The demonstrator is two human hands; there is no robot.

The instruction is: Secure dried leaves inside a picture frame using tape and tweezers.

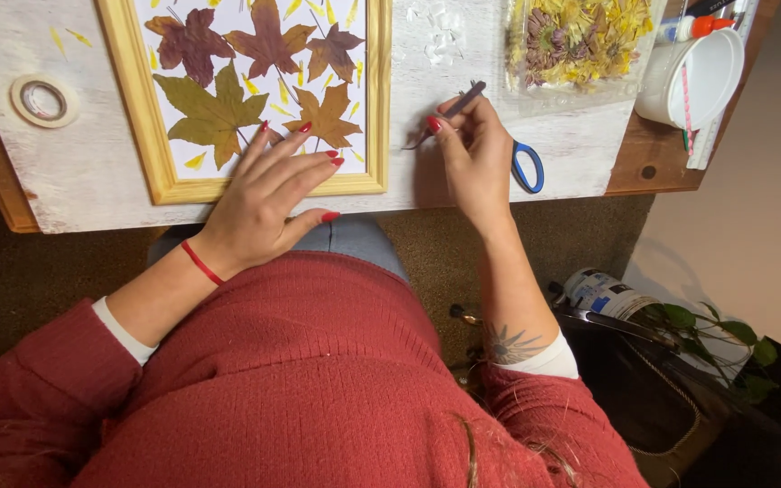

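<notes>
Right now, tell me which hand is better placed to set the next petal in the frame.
The right hand, probably. It already holds the tweezers beside the frame, close to the bag of dried flowers. The left hand lies flat on the frame's lower edge, fingers on the leaves, steadying it.

Single head-mounted view, looking steeply down.
The camera sits above the person's red-sleeved chest, facing forward and down onto the white table (74, 181) close below; the wooden frame (151, 136) lies upper centre-left, floor visible right of the table.
</notes>
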